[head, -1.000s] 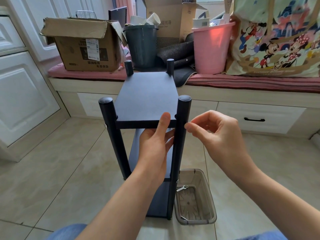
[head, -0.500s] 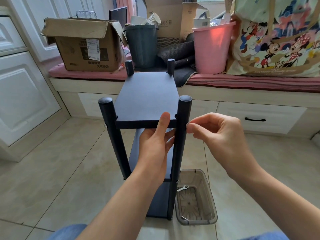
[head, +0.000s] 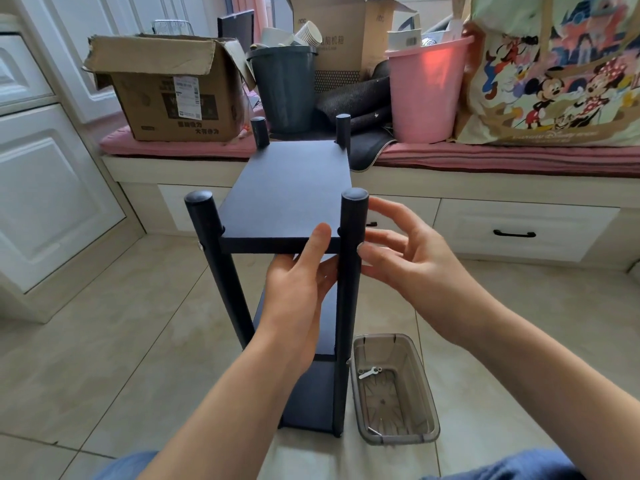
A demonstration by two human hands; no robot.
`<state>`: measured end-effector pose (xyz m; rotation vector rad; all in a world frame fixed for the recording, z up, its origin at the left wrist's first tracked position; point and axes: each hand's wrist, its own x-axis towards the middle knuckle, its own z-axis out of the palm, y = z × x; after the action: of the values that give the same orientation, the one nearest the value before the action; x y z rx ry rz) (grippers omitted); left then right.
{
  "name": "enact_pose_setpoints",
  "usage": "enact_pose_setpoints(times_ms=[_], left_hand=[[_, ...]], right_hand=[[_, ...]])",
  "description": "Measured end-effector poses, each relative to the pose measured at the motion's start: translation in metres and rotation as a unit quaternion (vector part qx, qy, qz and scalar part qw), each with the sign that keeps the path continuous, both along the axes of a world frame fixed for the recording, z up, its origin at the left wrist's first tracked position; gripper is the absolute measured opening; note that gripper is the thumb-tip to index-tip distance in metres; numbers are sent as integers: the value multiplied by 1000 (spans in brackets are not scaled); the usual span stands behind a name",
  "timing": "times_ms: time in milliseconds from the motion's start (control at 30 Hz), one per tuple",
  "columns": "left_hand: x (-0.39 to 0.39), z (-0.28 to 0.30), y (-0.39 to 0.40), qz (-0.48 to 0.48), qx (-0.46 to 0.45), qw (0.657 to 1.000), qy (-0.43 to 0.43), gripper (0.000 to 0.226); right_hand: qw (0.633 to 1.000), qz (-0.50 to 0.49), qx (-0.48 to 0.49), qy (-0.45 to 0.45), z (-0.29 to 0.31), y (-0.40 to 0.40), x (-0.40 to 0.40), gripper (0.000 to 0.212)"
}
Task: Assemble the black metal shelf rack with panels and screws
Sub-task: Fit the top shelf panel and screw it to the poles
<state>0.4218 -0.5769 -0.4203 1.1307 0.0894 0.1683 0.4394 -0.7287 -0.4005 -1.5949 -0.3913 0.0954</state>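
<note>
Tray: clear plastic rectangular tray [head: 408,433] on the tiled floor [head: 104,341], just right of the rack's foot, a small metal wrench [head: 369,372] inside.
Left hand [head: 298,292]: grip pinches the front edge of the top black flat panel [head: 287,199], thumb on top, fingers beneath.
Right hand [head: 412,258]: grip loose, fingers spread, tips at the near right black round post [head: 349,271]; holds nothing.
Rack: black metal shelf rack [head: 311,393] upright on the floor, before the person.
Bench: cushioned window bench [head: 485,157] behind, bearing a brown cardboard box [head: 169,95], dark grey bucket [head: 285,91], pink bucket [head: 426,95].
</note>
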Motion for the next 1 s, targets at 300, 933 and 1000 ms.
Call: enact_pose_setpoints(times_ms=[300,933,1000], left_hand=[[-27,20,37,123,527,841,11,36],[-7,25,53,130,640,730,-202,57],[-7,25,52,130,641,730,-198,55]], right_hand=[[998,47,44,-2,-6,15,13,51],[991,81,76,79,-7,16,18,46],[986,72,107,109,-5,15,19,44]])
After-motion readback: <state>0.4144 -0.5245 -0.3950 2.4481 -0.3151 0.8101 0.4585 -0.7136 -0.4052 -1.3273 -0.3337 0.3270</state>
